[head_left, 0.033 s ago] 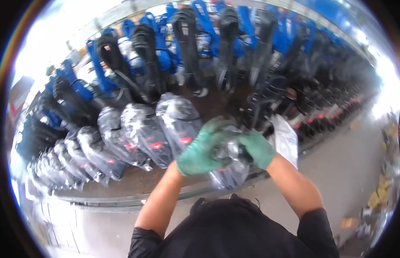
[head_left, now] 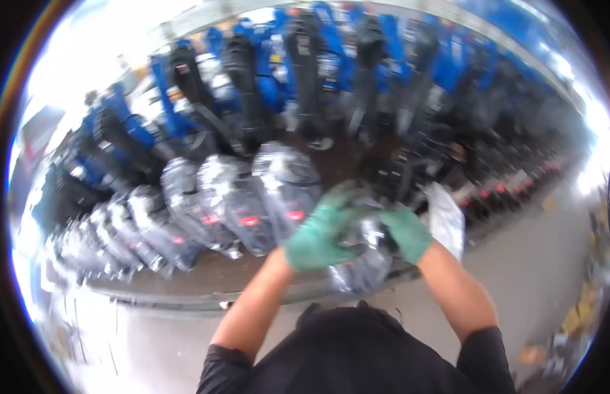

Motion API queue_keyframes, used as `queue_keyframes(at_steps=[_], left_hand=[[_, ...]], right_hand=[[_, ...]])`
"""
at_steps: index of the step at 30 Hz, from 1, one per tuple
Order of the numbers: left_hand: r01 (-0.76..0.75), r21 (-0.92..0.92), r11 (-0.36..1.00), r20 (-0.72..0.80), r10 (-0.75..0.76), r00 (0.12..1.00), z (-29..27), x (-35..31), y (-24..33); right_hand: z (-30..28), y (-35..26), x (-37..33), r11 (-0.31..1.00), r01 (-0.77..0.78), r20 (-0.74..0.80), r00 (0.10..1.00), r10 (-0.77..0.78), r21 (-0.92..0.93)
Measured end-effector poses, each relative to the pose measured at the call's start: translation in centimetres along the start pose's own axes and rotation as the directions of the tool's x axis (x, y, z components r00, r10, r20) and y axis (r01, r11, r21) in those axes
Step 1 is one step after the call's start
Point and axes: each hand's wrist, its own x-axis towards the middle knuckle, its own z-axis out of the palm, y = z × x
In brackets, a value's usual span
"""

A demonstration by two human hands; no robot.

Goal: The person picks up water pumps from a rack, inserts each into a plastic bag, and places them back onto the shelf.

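In front of me, over the near edge of the work table, my left hand and my right hand, both in green gloves, close round a dark item in a clear plastic bag. The left fingers curl over its upper left side, and the right hand grips it from the right. Motion blur and the shiny plastic hide what kind of item it is. Left of my left hand stands a similar bagged dark item with a red mark, the nearest of a row.
More bagged items run along the curved dark table to the left. Behind them stand long black bundles and blue ones. A white bag lies right of my right hand, beside several dark parts with red spots.
The whole scene has shifted a little to the right in the picture as the view turned. Both hands stay on the bagged item.
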Motion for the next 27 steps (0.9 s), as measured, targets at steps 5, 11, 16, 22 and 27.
queue_keyframes(at_steps=[5,11,16,22,27], left_hand=[[-0.168,0.181,0.969,-0.138,0.195,0.971,1.5,2.7,-0.7],[-0.067,0.295,0.953,-0.088,0.097,0.991,2.0,1.6,-1.0],[-0.050,0.295,0.954,0.016,0.048,0.999,1.3,2.7,-0.6],[-0.092,0.226,0.970,0.018,0.090,0.996,0.6,2.4,0.0],[-0.121,0.294,0.948,0.065,0.106,0.992,1.1,1.9,-1.5]], right_hand=[[-1.8,0.3,-1.2,0.985,0.073,-0.005,0.997,-0.074,-0.155],[-1.2,1.7,-2.9,0.086,0.454,0.299,0.706,-0.642,-0.887],[-3.6,2.8,1.6,0.071,0.565,0.343,0.592,-0.729,-0.822],[-4.7,3.6,3.9,0.078,0.678,0.424,0.540,-0.727,-0.731],[-3.0,4.0,3.5,0.316,0.638,0.269,0.649,-0.711,-0.702]])
